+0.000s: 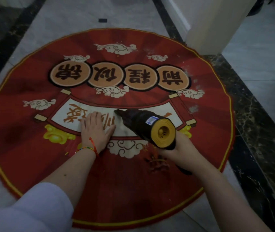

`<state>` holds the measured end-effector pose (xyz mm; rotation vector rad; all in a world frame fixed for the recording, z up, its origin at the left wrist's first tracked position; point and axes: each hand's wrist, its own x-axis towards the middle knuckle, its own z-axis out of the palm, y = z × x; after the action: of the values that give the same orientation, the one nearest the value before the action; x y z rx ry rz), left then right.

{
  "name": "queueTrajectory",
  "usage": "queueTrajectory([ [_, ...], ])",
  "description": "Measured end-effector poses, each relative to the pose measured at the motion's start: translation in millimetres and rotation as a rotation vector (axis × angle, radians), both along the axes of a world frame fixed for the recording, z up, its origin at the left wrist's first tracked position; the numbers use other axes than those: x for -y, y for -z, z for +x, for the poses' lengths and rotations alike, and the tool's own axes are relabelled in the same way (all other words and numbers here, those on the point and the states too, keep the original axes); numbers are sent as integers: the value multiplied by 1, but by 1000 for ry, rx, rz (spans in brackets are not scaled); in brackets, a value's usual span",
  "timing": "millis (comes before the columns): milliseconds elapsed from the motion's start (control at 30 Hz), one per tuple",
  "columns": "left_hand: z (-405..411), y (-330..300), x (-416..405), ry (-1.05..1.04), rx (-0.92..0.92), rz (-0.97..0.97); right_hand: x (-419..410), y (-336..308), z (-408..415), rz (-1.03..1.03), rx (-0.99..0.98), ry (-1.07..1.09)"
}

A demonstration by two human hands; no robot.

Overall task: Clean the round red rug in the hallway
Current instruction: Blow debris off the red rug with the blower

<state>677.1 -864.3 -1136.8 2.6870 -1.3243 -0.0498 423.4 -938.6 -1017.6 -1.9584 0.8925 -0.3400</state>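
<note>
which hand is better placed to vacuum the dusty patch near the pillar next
Right: the right hand already grips the vacuum, on the dust's side. The left hand lies flat on the rug.

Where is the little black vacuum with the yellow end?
In the head view, the black handheld vacuum with the yellow end sits right of centre on the round red rug, gripped by the right hand.

left hand (95,129): flat, fingers spread, palm down | right hand (177,146): curled, gripping, forearm angled inward
</note>
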Motion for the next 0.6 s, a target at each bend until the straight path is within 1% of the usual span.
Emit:
queueTrajectory([
  [133,5,0,-9,-44,-14,-21,5,5,27,-22,-25,-31],
  [300,11,-2,-20,-46,-17,-1,0,-1,8,22,-34,-77],
  [400,11,-2,-24,-59,-12,-2,3,-1,28,-5,-31,-84],
  [500,12,-3,-25,-69,-11,-21,6,-3,55,-32,-58,-153],
  [600,15,-6,-27,-66,0,-3,10,-5,58,-34,-71,-185],
])
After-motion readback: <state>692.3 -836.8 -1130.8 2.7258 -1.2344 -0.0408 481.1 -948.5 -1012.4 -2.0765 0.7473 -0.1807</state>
